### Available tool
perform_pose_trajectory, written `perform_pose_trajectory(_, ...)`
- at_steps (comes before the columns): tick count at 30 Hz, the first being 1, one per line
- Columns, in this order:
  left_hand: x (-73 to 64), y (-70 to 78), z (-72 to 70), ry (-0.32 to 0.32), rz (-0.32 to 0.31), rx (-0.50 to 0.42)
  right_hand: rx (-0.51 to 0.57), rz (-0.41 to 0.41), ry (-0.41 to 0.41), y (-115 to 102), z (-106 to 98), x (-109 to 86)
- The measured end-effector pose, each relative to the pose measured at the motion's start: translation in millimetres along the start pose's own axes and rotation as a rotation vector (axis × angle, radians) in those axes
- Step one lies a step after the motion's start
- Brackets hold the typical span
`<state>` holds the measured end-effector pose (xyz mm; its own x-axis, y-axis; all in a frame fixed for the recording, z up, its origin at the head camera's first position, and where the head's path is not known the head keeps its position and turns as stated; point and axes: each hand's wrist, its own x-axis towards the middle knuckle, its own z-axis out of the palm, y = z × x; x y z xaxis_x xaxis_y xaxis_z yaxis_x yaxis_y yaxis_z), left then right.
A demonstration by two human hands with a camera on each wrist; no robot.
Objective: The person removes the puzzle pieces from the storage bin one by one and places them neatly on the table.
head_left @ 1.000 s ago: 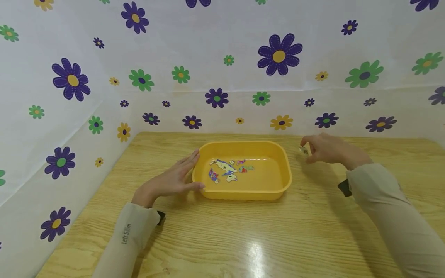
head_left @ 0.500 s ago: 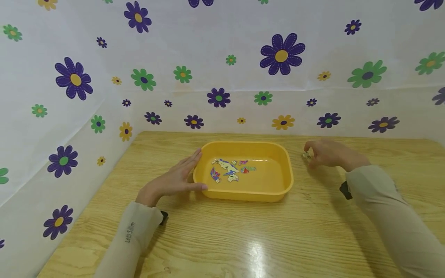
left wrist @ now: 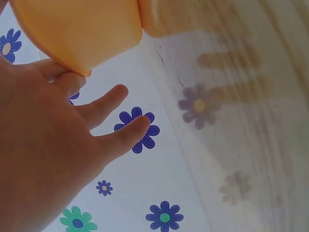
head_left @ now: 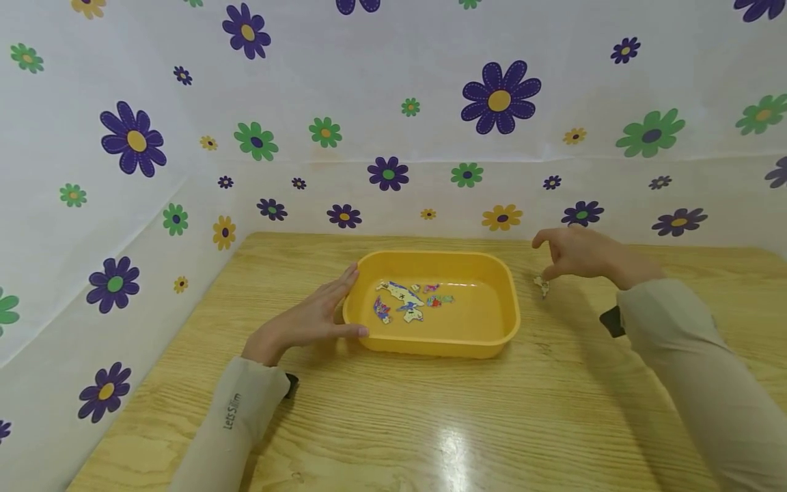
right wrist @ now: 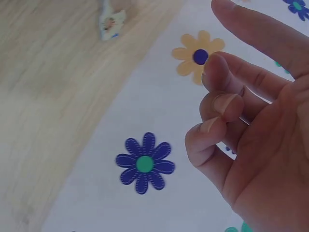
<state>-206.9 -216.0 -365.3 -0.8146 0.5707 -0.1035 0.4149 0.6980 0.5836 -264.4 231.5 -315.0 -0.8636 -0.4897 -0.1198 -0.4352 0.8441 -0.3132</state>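
My left hand (head_left: 307,318) rests at the left end of a yellow plastic tray (head_left: 455,341). Its straight fingers lie along the side rim, and the thumb reaches over the near rim. In the left wrist view, fingertips of the left hand (left wrist: 63,130) touch the tray's edge (left wrist: 87,29) while others spread free. My right hand (head_left: 581,253) hovers right of the tray, holding nothing, with loosely bent fingers. Just below its thumb in the head view lies a small cream, irregular flat piece (head_left: 541,285). The right wrist view shows that printed piece (right wrist: 112,24) apart from the right hand (right wrist: 270,125).
Inside the tray lie several flat printed cut-outs, including a long cream-and-blue piece (head_left: 402,294) and a red-and-blue piece (head_left: 382,309). The wooden table (head_left: 369,417) ends at a white flowered cloth (head_left: 356,147) along its back and left.
My right hand has let go of the small cream piece and lifted slightly away from it; the piece now lies on the table. The left hand stays at the tray, and the view has shifted slightly.
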Motion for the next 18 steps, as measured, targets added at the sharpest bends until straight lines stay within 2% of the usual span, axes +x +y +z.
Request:
perform_pose_trajectory(10, -0.4, -1.1, 0.5, 0.007, 0.01, -0.002, 0.03, -0.118, 0.029, -25.7, -7.8, 11.4)
perform_pose_trajectory(18, -0.7, -0.1, -0.2, 0.008, 0.016, -0.002, 0.028, -0.159, 0.031, -53.4, -7.5, 21.9)
